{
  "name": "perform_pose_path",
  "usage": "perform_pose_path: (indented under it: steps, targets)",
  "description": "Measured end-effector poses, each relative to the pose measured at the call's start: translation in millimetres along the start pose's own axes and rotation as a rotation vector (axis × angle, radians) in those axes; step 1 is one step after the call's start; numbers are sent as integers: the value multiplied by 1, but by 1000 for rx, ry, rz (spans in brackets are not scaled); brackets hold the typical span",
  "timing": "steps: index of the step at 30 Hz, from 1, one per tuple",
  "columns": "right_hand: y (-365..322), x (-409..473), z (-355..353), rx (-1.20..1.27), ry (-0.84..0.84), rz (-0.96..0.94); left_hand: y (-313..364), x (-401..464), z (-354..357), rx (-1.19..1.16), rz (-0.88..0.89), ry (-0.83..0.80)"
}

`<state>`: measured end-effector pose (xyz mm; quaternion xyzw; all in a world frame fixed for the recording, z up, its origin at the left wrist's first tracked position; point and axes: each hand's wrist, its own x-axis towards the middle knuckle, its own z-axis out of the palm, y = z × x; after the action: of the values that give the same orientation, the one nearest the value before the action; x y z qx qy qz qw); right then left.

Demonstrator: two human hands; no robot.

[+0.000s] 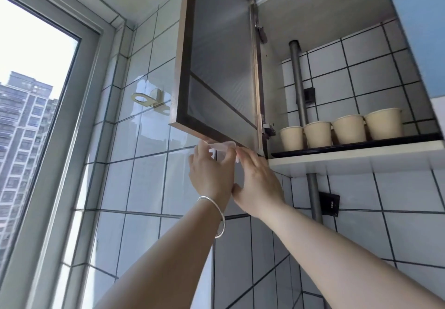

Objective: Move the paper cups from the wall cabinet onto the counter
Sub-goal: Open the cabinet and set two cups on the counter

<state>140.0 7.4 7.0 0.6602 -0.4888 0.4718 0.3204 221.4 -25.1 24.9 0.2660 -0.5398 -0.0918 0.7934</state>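
Several beige paper cups (342,131) stand upright in a row on a dark tray (356,145) on the wall cabinet's white shelf (361,158). The cabinet door (221,68), frosted glass in a dark frame, is swung open to the left. My left hand (212,171), with a silver bangle on the wrist, reaches up and its fingers curl on a clear handle (222,145) at the door's bottom edge. My right hand (258,181) sits beside it, fingers stretched out against the door's lower corner. Both hands are left of the cups and apart from them. The counter is out of view.
A grey pipe (298,85) runs vertically through the cabinet behind the leftmost cups and on below the shelf. A metal wall hook (147,98) sticks out from the tiled wall left of the door. A large window (36,116) fills the left side.
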Motion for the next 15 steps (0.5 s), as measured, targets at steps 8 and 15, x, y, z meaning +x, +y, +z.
perform_pose_path:
  steps: [8,15]
  targets:
    - [23,-13,-16,21,-81,52,23,-60,16,-393,-292,17]
    - [93,-24,-57,-95,36,349,27,-77,72,-365,-279,-273]
